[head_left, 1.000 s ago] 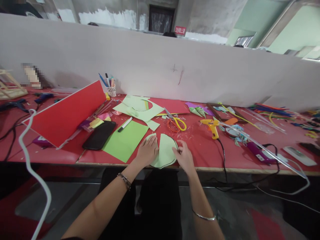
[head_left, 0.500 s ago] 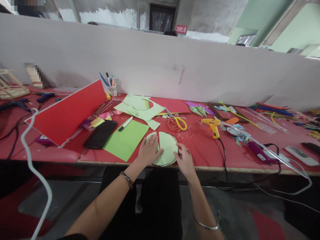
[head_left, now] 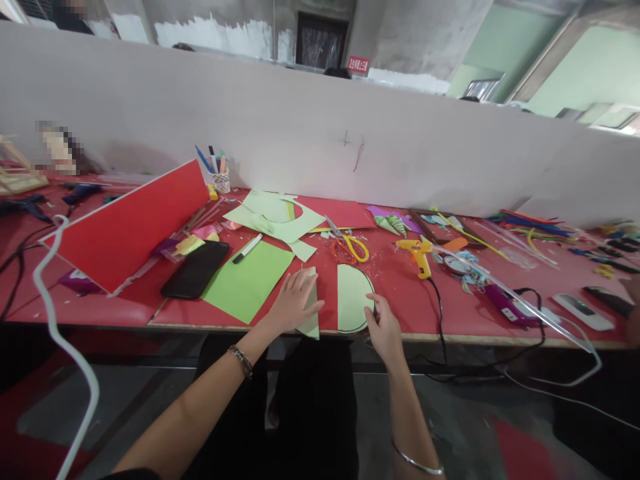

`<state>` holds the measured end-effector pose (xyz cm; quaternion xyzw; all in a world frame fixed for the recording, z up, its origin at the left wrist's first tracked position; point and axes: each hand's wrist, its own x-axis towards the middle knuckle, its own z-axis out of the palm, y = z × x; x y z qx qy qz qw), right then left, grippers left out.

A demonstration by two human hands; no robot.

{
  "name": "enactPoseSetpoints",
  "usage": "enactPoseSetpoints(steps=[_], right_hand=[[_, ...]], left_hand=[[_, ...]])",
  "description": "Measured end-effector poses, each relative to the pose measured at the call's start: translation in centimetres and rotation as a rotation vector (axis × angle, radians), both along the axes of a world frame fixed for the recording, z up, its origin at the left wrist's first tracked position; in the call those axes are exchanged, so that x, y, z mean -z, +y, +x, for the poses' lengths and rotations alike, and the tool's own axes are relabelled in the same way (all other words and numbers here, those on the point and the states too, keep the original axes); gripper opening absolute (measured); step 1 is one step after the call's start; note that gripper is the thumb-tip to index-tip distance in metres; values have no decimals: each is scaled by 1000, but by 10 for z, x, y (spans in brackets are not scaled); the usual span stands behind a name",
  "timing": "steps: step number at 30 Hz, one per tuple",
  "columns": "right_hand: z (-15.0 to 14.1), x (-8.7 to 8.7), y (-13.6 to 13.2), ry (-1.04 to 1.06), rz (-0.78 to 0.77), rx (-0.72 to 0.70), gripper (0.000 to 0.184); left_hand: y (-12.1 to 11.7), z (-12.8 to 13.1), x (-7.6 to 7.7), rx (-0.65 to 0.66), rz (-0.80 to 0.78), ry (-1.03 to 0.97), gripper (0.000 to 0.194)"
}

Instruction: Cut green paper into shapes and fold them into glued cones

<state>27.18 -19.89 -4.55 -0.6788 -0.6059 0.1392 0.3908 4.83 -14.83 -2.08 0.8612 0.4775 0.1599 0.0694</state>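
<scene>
Left hand (head_left: 296,301): fingers spread, palm down over the left paper piece (head_left: 312,325), closed on nothing.
Right hand (head_left: 384,325): loosely curled at the right paper piece's (head_left: 354,299) outer edge; grip cannot be told.
Paper pieces: pale green; left mostly hidden beneath its hand, right flat between the hands, straight-sided, its curve outlined black.
Patterned cup (head_left: 221,182): beyond the left hand, leftward; upright, holding several pens (head_left: 203,159).

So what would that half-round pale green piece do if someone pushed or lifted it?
The half-round piece looks like thin paper, so it's probably light. It seems to lie flat on the red tabletop, so a push would likely slide it. Lifted by one edge, it might sag, as no frame or backing shows.
</scene>
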Motion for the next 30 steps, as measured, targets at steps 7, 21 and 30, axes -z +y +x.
enactPoseSetpoints(steps=[7,21,30], right_hand=[[-4,-1,3,112,-72,-22,29],[-4,3,12,378,40,-58,28],[-41,-19,28,326,45,-192,25]], left_hand=[[-35,-24,-7,279,-79,154,77],[1,-95,-49,-288,333,-559,50],[22,-103,-12,-198,106,169,61]])
